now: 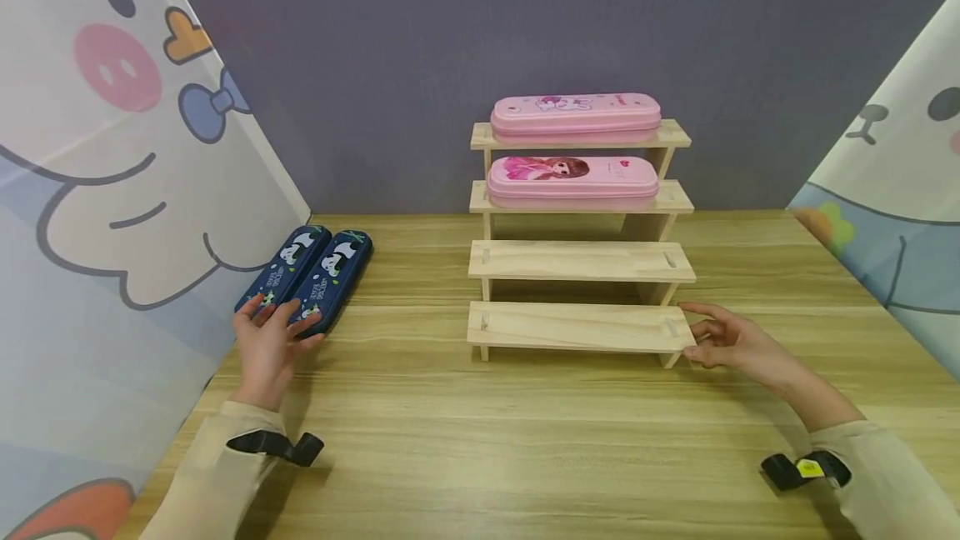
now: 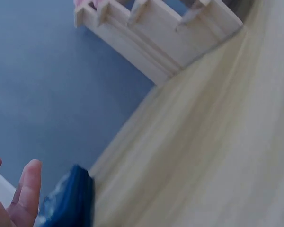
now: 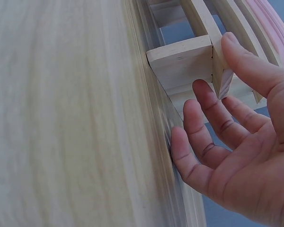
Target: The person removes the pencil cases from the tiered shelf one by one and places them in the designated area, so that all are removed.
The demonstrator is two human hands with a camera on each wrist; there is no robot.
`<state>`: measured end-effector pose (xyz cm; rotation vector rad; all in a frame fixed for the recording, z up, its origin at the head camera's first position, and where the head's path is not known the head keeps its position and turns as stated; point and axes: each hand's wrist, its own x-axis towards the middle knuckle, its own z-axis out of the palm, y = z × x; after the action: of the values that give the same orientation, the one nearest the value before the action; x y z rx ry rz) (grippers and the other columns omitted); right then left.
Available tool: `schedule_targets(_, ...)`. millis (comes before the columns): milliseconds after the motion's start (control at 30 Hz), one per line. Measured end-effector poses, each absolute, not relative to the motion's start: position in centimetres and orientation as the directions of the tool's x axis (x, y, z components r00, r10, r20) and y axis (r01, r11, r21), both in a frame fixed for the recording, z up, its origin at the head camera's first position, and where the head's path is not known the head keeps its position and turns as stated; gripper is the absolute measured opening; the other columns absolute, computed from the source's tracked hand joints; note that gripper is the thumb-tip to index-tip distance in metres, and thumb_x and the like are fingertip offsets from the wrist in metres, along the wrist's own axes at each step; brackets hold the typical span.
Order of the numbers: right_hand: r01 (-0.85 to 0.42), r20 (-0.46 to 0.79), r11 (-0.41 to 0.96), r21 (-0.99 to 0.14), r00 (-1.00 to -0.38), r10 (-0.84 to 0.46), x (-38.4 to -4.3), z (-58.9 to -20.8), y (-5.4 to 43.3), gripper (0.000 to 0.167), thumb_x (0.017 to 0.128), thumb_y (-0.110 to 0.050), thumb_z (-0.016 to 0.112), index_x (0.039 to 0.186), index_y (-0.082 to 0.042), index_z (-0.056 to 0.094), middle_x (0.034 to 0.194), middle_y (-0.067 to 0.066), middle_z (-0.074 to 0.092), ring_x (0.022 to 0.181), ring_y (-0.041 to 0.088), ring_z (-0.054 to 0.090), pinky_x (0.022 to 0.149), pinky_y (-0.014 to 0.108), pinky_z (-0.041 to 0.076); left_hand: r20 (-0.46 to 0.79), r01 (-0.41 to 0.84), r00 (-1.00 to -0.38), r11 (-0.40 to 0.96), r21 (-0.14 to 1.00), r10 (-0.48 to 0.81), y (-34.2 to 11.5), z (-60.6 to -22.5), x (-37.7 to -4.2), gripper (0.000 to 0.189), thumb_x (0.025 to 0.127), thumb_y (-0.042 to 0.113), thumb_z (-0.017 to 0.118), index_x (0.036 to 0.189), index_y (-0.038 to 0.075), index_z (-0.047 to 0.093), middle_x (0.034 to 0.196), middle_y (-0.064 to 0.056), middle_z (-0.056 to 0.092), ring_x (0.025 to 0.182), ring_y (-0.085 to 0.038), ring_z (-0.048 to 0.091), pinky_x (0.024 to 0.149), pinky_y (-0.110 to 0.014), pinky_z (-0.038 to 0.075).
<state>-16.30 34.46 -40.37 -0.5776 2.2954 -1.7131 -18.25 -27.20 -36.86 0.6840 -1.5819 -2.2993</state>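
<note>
Two dark blue pencil cases with panda pictures lie side by side at the left: the left pencil case and the right pencil case. Over their near ends is my left hand, its fingers spread and fingertips right at the cases. In the left wrist view, fingers rise beside one blue case. My right hand is at the right end of the lowest step of a stepped wooden rack, thumb at its front corner and index finger at the back. The right wrist view shows its other fingers loosely bent below the board.
On the rack's top step sits a pink pencil case, with another pink case one step down. A grey wall stands behind the wooden table; cartoon-printed panels flank it left and right.
</note>
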Motion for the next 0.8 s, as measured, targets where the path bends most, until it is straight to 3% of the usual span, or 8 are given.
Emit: schedule_targets(800, -0.186, 0.063, 0.229, -0.955, -0.887, -0.457, -16.3, -40.3, 34.6, 0.065, 0.096, 0.009, 0.057, 0.141, -0.036, 0.044, 0.109, -0.004, 0.067, 0.087, 0.012, 0.065, 0.068, 0.026, 0.057, -0.056, -0.009, -0.975, -0.215, 0.977, -0.213, -19.4, -33.4, -21.3, 0.054, 0.101, 0.012, 0.056, 0.14, 0.019, 0.02, 0.126, -0.003, 0.03, 0.074, -0.013, 0.07, 0.053, -0.028, 0.06)
